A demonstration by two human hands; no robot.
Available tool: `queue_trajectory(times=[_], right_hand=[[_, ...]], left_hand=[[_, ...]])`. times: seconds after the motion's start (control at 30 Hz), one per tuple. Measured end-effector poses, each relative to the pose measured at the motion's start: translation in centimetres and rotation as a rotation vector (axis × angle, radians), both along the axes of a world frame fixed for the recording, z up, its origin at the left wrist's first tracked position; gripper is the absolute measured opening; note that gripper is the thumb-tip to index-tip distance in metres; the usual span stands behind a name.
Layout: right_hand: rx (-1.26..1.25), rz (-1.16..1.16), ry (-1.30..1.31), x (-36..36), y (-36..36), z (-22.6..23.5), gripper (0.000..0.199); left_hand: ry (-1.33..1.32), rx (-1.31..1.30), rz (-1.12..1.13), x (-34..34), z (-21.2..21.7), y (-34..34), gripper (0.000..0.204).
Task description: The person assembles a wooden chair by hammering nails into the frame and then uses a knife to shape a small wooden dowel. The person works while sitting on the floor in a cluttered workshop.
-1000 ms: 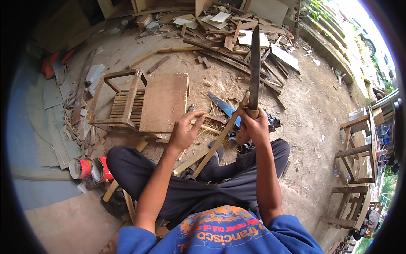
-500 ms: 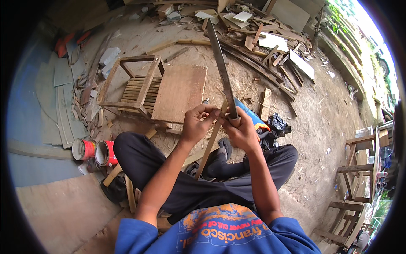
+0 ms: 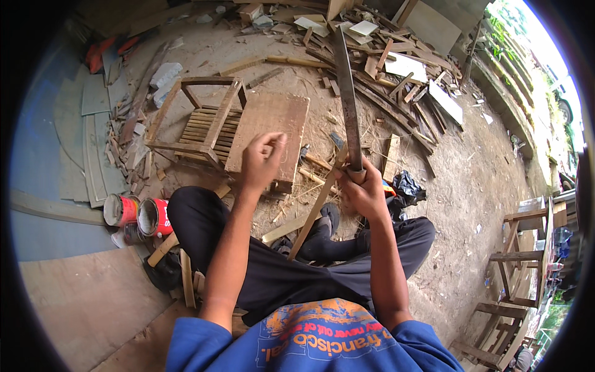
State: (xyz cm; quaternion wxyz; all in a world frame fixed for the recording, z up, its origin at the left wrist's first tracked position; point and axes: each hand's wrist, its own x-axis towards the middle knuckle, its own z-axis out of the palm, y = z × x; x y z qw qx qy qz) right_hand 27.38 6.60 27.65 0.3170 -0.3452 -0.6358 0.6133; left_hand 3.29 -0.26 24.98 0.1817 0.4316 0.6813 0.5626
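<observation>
My right hand [image 3: 367, 197] is wrapped round the short handle of a machete [image 3: 348, 99], whose long dark blade points away from me. A narrow bamboo strip [image 3: 315, 212] slants from that hand down to my lap, its upper end beside the right fingers and the blade. Off to the left, my left hand [image 3: 260, 162] is raised over a low wooden box [image 3: 273, 115], apart from the strip. Its fingers are curled together; anything small between them is hidden. I sit cross-legged, with the strip's lower end between my thighs.
A wooden frame with slats [image 3: 211, 127] stands left of the box. A scrap wood pile [image 3: 396, 80] spreads at the far right. Red cans [image 3: 152, 217] sit by my left knee, a black plastic bag [image 3: 407, 189] near the right one. Wooden stands [image 3: 524, 255] line the right side.
My left hand has let go of the bamboo strip and moved left, over the box. The machete and my right hand have shifted slightly right, the blade now more upright.
</observation>
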Motion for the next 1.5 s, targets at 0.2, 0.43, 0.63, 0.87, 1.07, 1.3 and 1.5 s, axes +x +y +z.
queue_trajectory(times=[0.2,0.43,0.63,0.87,1.07,1.3,1.5], right_hand=[[0.209,0.115,0.02,-2.4,-0.6,0.7,0.03],[0.449,0.004,-0.176,-2.4,-1.7,0.0,0.04],[0.251,-0.041,-0.184,-3.1,-3.5,-5.3,0.034],[0.102,0.007,-0.274,-5.3,-7.3,-7.8,0.025],[0.21,0.115,-0.141,-8.0,-9.2,-6.0,0.027],[0.248,0.155,-0.232,-8.5,-8.9,-5.3,0.042],[0.224,0.168,-0.299,-8.7,-7.5,-7.0,0.04]], left_hand=[[-0.377,0.179,-0.499,4.8,0.6,0.4,0.024],[-0.505,0.408,0.015,0.0,2.6,-0.2,0.024],[-0.388,0.548,0.354,-4.2,2.5,-1.4,0.023],[-0.343,0.557,0.331,-4.3,1.2,-0.9,0.022],[-0.116,0.405,0.324,-3.0,0.3,-4.1,0.018],[-0.004,0.382,0.342,-0.2,-0.2,-6.5,0.016],[-0.065,0.417,0.357,-0.1,-0.5,-6.6,0.015]])
